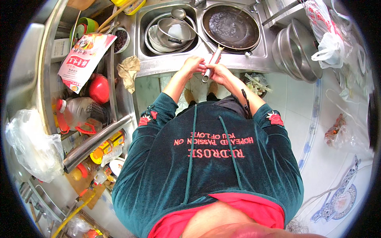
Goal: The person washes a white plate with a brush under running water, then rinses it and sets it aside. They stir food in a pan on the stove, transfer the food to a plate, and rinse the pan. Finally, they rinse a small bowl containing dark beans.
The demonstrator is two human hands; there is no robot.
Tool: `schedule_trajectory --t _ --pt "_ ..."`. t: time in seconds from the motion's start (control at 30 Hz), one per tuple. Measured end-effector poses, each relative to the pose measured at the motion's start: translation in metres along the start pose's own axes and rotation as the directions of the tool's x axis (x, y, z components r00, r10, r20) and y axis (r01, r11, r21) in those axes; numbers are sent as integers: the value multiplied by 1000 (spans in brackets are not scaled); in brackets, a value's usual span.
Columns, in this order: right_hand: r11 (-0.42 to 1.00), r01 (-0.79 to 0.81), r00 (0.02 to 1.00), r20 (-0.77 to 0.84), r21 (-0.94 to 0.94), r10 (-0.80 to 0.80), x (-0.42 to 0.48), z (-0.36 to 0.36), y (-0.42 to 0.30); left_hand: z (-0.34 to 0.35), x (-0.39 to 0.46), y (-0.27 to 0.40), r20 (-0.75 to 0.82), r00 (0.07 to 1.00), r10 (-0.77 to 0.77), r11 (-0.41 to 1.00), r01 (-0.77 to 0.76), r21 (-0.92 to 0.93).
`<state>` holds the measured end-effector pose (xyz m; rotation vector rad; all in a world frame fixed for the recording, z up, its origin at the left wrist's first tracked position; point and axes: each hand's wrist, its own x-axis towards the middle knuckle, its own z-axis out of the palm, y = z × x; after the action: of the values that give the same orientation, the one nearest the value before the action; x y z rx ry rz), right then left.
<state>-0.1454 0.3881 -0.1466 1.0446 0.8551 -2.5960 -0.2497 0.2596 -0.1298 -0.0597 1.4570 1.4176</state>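
My right hand (218, 73) is closed around a slim silver tube-like object (215, 59) with a red side and a hollow round end pointing towards me. What exactly it is, I cannot tell. Its far end, with a small yellowish tip, reaches over the sink's front edge. My left hand (193, 66) is close beside it, fingers bent towards the right hand; whether they grip anything is hidden. Beyond my hands, a dark frying pan (230, 26) with water in it sits in the right basin. In the left basin (146, 17), a steel bowl (175, 29) rests in larger bowls, with a ladle (178, 13) lying across.
Crumpled brown paper (129, 73) lies on the counter at left, beside a seasoning pouch (84, 59) and a plastic jug (80, 110). Steel basins (293, 50) lean at right near hanging plastic bags (329, 44). A container of vegetable scraps (257, 83) stands below the sink.
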Motion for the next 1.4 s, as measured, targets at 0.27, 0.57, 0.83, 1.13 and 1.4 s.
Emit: schedule_trajectory --t 0.27,0.57,0.83,1.13,1.4 --pt "1000 7 991 -131 3 -7 4 6 8 -19 -24 -18 -93 992 82 942 -47 333" --pt "995 98 961 -257 -19 -99 6 16 19 -18 -86 58 131 902 412 216 -237 947" --pt "989 144 962 -230 -42 -150 -10 20 32 21 -179 132 475 773 421 -498 -241 833" --pt "986 158 971 -188 55 -146 22 -10 54 88 -339 179 798 584 151 -545 -624 560" --pt "997 67 980 -187 -43 -74 -19 -13 42 139 -369 155 887 419 -194 -503 -819 277"
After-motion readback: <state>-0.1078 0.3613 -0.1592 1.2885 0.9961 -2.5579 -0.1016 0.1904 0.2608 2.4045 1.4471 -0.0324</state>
